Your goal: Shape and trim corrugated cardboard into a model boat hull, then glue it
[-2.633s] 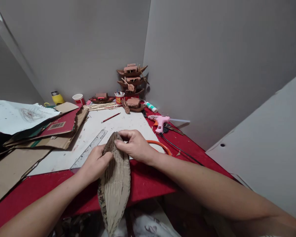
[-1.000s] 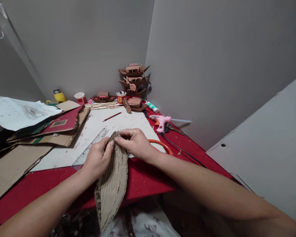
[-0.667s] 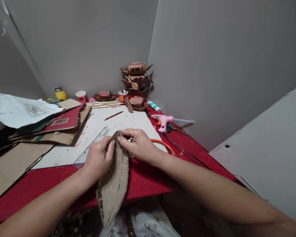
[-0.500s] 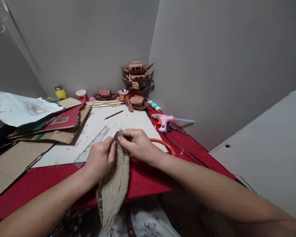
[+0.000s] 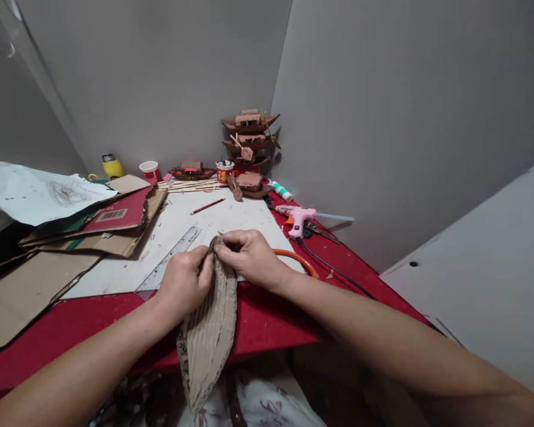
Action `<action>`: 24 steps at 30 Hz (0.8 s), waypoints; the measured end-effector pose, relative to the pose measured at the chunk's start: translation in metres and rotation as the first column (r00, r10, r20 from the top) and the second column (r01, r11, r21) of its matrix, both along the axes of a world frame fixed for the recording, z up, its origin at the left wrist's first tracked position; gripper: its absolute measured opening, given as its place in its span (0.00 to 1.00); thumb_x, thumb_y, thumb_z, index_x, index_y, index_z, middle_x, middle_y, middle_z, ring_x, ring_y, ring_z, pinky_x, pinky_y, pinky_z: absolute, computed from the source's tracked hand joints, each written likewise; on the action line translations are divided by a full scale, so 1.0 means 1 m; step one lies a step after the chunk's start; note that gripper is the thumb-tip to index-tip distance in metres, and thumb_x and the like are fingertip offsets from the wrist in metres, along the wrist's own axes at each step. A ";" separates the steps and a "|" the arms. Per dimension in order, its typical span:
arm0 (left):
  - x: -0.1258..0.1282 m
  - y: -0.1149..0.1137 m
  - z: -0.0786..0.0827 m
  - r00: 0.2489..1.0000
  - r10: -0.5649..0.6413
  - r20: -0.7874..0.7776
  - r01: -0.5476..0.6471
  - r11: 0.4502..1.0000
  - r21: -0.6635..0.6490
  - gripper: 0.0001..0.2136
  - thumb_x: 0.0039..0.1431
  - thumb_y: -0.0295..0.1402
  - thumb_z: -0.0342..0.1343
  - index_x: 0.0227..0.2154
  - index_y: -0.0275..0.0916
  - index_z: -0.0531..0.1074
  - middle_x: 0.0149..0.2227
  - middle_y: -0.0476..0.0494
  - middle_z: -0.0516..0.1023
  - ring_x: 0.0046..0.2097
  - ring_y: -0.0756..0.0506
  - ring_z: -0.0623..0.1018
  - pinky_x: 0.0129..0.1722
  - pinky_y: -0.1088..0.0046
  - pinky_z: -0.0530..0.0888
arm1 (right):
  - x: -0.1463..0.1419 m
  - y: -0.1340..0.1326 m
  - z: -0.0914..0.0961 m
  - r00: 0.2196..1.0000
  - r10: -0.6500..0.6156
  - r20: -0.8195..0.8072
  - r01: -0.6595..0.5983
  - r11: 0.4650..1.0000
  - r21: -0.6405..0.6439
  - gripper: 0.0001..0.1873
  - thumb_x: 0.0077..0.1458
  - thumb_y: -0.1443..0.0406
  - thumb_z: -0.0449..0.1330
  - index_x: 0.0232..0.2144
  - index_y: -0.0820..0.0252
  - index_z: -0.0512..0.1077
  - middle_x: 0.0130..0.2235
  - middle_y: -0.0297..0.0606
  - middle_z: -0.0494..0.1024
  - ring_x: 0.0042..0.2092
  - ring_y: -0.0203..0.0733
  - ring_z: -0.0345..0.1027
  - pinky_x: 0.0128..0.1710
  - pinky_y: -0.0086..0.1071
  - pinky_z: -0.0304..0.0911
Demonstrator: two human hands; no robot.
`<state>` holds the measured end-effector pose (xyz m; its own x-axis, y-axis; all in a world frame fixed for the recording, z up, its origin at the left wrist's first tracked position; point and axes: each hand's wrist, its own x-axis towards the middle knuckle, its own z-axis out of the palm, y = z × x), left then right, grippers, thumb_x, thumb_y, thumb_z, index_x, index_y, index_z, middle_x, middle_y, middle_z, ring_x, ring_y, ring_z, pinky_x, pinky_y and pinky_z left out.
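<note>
A long, leaf-shaped piece of corrugated cardboard (image 5: 209, 338) hangs over the near edge of the red table (image 5: 71, 323). My left hand (image 5: 184, 284) is closed on its left side near the pointed top. My right hand (image 5: 249, 258) pinches the same tip from the right, fingers curled. The two hands press the cardboard's upper end together just above the white work sheet (image 5: 182, 222).
A metal ruler (image 5: 169, 258), a red pencil (image 5: 209, 206) and an orange hoop (image 5: 298, 261) lie near my hands. A pink glue gun (image 5: 299, 218) with its cord is to the right. Stacked cardboard (image 5: 111, 225) is at left; model boats (image 5: 249, 142), cups and sticks stand at the back corner.
My hands have stayed on the cardboard tip, squeezing it a little closer together. The view has shifted slightly; nothing else moved.
</note>
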<state>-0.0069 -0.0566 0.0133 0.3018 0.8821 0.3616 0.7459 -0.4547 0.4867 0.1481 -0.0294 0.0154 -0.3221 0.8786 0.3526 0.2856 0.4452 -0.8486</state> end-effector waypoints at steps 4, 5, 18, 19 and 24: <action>-0.001 0.002 -0.001 0.998 0.012 0.061 -0.011 1.000 -0.023 0.12 0.61 0.32 0.44 0.24 0.38 0.66 0.21 0.50 0.66 0.24 0.50 0.65 0.27 0.74 0.60 | 0.002 0.002 0.003 1.000 0.024 0.002 -0.024 0.998 -0.053 0.13 0.50 0.64 0.53 0.16 0.60 0.60 0.19 0.27 0.55 0.24 0.30 0.48 0.23 0.26 0.46; -0.001 0.002 -0.001 0.996 0.009 0.091 -0.007 1.000 -0.024 0.12 0.61 0.32 0.44 0.24 0.38 0.66 0.21 0.50 0.67 0.25 0.50 0.66 0.27 0.74 0.60 | 0.002 0.002 0.004 0.999 0.033 -0.008 -0.033 0.998 -0.058 0.13 0.50 0.64 0.54 0.17 0.61 0.62 0.20 0.27 0.57 0.24 0.30 0.50 0.23 0.26 0.47; -0.030 0.040 -0.001 0.678 0.083 0.731 0.209 0.931 -0.299 0.14 0.51 0.42 0.56 0.30 0.35 0.76 0.26 0.48 0.77 0.27 0.47 0.72 0.32 0.73 0.68 | 0.019 0.007 0.007 0.979 -0.035 0.198 0.016 0.995 0.097 0.18 0.56 0.61 0.53 0.46 0.63 0.72 0.44 0.43 0.77 0.43 0.42 0.70 0.41 0.32 0.64; -0.038 0.045 0.001 0.656 0.096 0.748 0.189 0.939 -0.287 0.15 0.50 0.43 0.57 0.31 0.34 0.76 0.26 0.47 0.77 0.27 0.47 0.72 0.31 0.73 0.68 | 0.026 0.004 0.008 0.951 -0.081 0.298 0.040 0.989 0.139 0.18 0.57 0.61 0.53 0.47 0.63 0.72 0.46 0.44 0.77 0.45 0.44 0.70 0.43 0.34 0.64; -0.070 0.065 0.005 0.564 0.100 0.819 0.064 0.984 -0.164 0.19 0.48 0.46 0.58 0.36 0.35 0.76 0.32 0.46 0.80 0.33 0.46 0.75 0.36 0.73 0.68 | 0.058 -0.009 0.000 0.595 -0.284 0.752 0.142 0.958 0.250 0.17 0.55 0.65 0.53 0.46 0.64 0.72 0.44 0.52 0.76 0.45 0.53 0.70 0.44 0.40 0.62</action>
